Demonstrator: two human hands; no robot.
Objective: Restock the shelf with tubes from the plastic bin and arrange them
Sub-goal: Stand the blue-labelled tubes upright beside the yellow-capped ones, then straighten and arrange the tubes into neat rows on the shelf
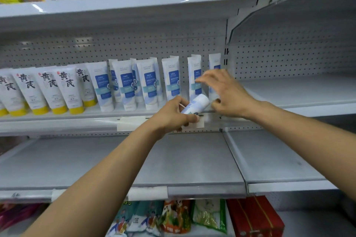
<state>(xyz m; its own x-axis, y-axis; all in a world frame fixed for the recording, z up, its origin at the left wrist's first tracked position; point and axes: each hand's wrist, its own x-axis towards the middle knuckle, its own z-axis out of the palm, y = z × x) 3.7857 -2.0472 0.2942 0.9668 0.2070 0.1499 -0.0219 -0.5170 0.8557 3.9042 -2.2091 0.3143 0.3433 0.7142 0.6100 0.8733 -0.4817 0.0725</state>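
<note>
My left hand grips a white tube with a blue label, held tilted with its cap end pointing up and right, just in front of the middle shelf. My right hand hovers beside it with fingers spread and relaxed, in front of the rightmost standing tubes. Several white-and-blue tubes stand cap-down in rows on the shelf. To their left stand several white tubes with yellow caps. No plastic bin is in view.
Food packs line the top shelf. The shelf below is bare grey metal. Snack bags and a red box lie on the lowest shelf. The shelf bay to the right holds nothing.
</note>
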